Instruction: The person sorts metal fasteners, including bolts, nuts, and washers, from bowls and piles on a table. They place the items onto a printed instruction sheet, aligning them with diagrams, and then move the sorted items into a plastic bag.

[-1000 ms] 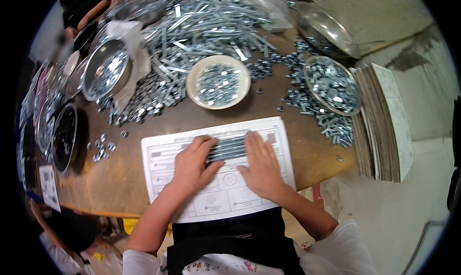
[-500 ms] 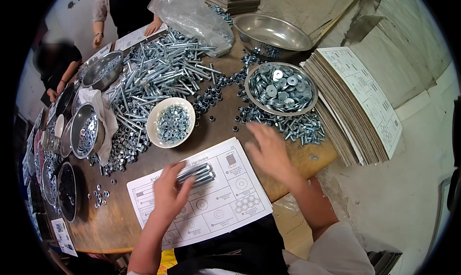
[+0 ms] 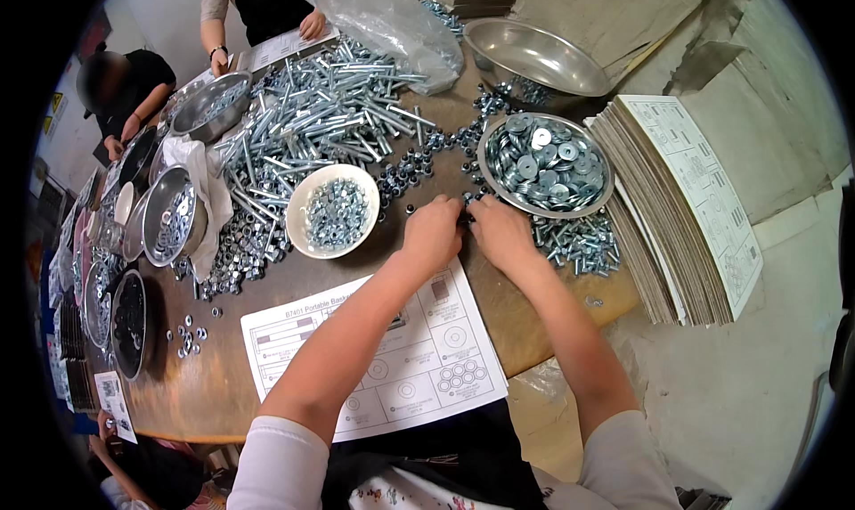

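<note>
Both my hands are at the small dark-topped nuts (image 3: 472, 195) on the wooden table, left of the steel bowl of large flat washers (image 3: 548, 167). My left hand (image 3: 435, 232) has its fingers curled together, the tips partly hidden. Close beside it, my right hand (image 3: 500, 231) bends its fingers down in a pinch among the nuts; what either hand holds cannot be made out. Below my arms lies a printed hardware sheet (image 3: 472, 336) on a stack of paper. The ends of several long bolts (image 3: 397, 319) peek out past my left forearm, which hides the others.
A cream bowl of nuts (image 3: 331, 212) stands left of my hands. Beyond it spreads a big heap of long bolts (image 3: 312, 118). Short bolts (image 3: 583, 243) lie below the washer bowl. At right rises a tall stack of printed cards (image 3: 659, 216). Co-workers sit across the table.
My left hand has left the long bolts on the sheet and reached forward to the dark-topped nuts. My right hand has come in beside it, its spread fingers now bent. The view has shifted slightly.
</note>
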Available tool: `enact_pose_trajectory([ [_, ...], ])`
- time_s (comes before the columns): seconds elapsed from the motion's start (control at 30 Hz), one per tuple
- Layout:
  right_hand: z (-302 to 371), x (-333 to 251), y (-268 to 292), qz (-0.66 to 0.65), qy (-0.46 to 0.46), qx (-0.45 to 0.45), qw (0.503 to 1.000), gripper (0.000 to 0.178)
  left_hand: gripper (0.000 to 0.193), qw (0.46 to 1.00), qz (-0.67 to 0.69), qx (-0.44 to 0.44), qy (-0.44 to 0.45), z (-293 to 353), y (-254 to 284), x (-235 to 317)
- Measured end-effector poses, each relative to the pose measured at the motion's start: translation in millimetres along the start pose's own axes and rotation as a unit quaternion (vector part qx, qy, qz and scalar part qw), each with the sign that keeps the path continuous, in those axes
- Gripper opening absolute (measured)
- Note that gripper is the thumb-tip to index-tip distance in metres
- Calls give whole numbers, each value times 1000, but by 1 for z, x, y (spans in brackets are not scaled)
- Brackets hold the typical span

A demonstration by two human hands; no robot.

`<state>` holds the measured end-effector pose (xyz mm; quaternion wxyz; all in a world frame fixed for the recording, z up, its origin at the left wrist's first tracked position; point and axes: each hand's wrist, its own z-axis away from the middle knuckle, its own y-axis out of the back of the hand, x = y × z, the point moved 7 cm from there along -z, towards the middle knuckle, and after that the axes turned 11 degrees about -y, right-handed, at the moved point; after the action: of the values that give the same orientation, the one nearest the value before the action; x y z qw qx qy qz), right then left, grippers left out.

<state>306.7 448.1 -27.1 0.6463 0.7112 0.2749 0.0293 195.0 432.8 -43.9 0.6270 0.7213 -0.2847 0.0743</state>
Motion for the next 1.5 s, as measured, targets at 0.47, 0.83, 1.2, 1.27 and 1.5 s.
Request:
enact_pose_trajectory([
  [0.47, 126, -36, 61, -171, 88, -104, 976, 18, 19, 986, 157, -9, -49, 144, 62, 68],
  [0.83, 191, -58, 29, -71, 185, -189, 962, 31, 27, 988, 142, -49, -34, 212, 19, 105],
  [1.2, 15, -20, 9, 66, 33, 60, 995, 36, 49, 994, -70, 81, -38, 81, 55, 25],
  [1.27, -14, -29, -8, 128, -26, 23, 991, 29, 54, 984, -145, 105, -14, 64, 43, -4],
  [1.5, -37, -21, -23, 118, -66, 0, 991, 16, 23, 990, -129, 48, 28, 32, 25, -22],
])
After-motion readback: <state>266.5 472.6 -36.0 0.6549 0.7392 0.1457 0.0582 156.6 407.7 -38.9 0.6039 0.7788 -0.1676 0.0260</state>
